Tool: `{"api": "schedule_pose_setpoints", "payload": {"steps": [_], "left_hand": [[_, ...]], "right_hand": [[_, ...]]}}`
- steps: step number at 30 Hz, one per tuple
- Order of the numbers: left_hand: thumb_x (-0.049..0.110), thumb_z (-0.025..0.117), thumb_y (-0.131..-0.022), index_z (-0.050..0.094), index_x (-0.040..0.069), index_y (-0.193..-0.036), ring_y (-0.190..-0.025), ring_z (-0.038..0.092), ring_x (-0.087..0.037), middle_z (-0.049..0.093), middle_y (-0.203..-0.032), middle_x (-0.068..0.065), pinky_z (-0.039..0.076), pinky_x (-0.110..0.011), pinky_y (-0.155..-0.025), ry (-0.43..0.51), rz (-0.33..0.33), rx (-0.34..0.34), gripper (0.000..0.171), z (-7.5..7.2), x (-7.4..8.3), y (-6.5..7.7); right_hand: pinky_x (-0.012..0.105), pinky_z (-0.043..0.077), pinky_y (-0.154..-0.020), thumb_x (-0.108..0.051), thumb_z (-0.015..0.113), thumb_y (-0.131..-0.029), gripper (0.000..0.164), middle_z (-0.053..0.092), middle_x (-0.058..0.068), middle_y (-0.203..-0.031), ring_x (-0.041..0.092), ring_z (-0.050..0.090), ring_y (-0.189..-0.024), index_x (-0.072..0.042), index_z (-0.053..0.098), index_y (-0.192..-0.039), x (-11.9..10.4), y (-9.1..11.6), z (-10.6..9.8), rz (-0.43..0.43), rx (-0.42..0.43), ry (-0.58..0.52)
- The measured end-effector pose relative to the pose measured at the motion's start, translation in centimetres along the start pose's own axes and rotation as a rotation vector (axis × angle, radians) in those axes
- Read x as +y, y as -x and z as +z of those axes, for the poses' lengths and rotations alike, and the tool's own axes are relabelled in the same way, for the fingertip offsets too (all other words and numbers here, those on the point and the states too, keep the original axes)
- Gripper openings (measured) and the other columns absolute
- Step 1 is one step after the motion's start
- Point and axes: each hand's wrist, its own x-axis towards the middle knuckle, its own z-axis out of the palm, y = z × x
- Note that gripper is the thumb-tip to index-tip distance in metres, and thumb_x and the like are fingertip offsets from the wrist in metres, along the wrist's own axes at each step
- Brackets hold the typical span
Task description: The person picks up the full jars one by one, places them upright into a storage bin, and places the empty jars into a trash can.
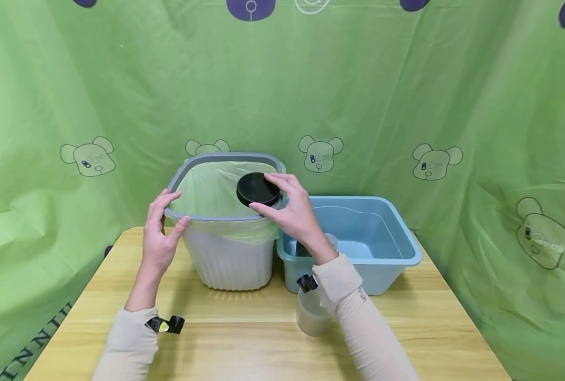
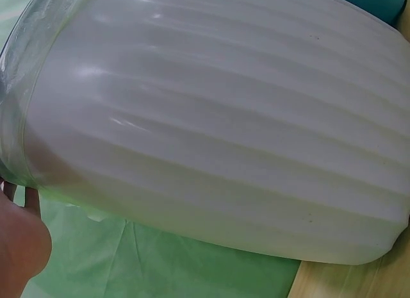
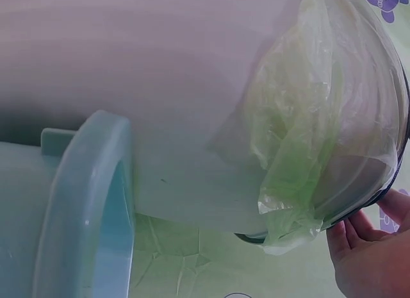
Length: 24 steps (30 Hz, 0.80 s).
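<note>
A white ribbed trash bin (image 1: 230, 259) stands on the table, lined with a pale green plastic bag (image 1: 206, 185) under its grey rim (image 1: 237, 157). My left hand (image 1: 161, 233) grips the rim's front left corner, fingers over the left side and thumb at the front. In my right hand (image 1: 294, 209) a round black lid (image 1: 257, 189) is pinched between thumb and fingers, tilted above the bin's right side. The right wrist view shows the right fingers (image 3: 365, 227) close by the rim; the lid cannot be made out there.
Right of the bin sits a light blue tub (image 1: 397, 261), with a clear container (image 1: 331, 241) and something dark inside, partly hidden by my right wrist. A whitish translucent jar (image 1: 313, 317) stands on the wooden table (image 1: 225, 338) in front. Green cloth (image 1: 263, 90) hangs behind.
</note>
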Motion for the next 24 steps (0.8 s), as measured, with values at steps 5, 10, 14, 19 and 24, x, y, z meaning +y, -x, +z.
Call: {"api": "schedule_pose_setpoints", "payload": {"steps": [5,10,14,19,24], "left_hand": [[0.006,0.069,-0.092,0.057,0.012,-0.146,-0.155,0.027,-0.018,0.041,-0.158,-0.014,0.020,-0.044,-0.131,-0.010,0.002,0.000,0.055,0.08,-0.03,0.00],[0.006,0.069,-0.092,0.057,0.011,-0.146,-0.156,0.026,-0.018,0.041,-0.158,-0.014,0.020,-0.044,-0.131,-0.011,-0.001,0.002,0.055,0.08,0.06,0.07],[0.005,0.069,-0.092,0.057,0.011,-0.146,-0.156,0.026,-0.018,0.041,-0.158,-0.014,0.020,-0.043,-0.132,-0.009,0.003,0.004,0.055,0.06,0.07,0.04],[0.005,0.069,-0.092,0.057,0.011,-0.146,-0.156,0.026,-0.018,0.041,-0.158,-0.014,0.020,-0.043,-0.132,-0.006,0.008,0.003,0.055,0.09,0.03,-0.02],[0.005,0.070,-0.092,0.057,0.009,-0.146,-0.156,0.027,-0.020,0.042,-0.157,-0.015,0.020,-0.042,-0.132,0.007,0.013,0.005,0.055,0.10,0.02,0.01]], "right_hand": [[0.051,0.042,-0.117,-0.036,0.087,-0.083,0.070,0.056,0.008,-0.146,0.027,0.052,-0.137,-0.010,0.062,-0.144,-0.09,0.04,-0.11,0.011,-0.027,0.017],[0.052,0.041,-0.119,-0.038,0.084,-0.086,0.073,0.054,0.009,-0.150,0.028,0.050,-0.140,-0.009,0.058,-0.147,-0.18,0.02,-0.22,0.024,-0.057,0.036],[0.052,0.039,-0.121,-0.040,0.082,-0.088,0.078,0.051,0.011,-0.153,0.029,0.047,-0.143,-0.007,0.051,-0.152,-0.35,0.08,-0.35,0.039,-0.076,0.054],[0.053,0.038,-0.122,-0.040,0.080,-0.089,0.080,0.049,0.012,-0.155,0.030,0.047,-0.144,-0.006,0.049,-0.153,-0.55,0.11,-0.47,0.037,-0.090,0.082],[0.053,0.038,-0.121,-0.039,0.080,-0.090,0.078,0.050,0.013,-0.154,0.031,0.048,-0.143,-0.005,0.049,-0.153,-0.47,0.08,-0.45,0.032,-0.088,0.084]]}}
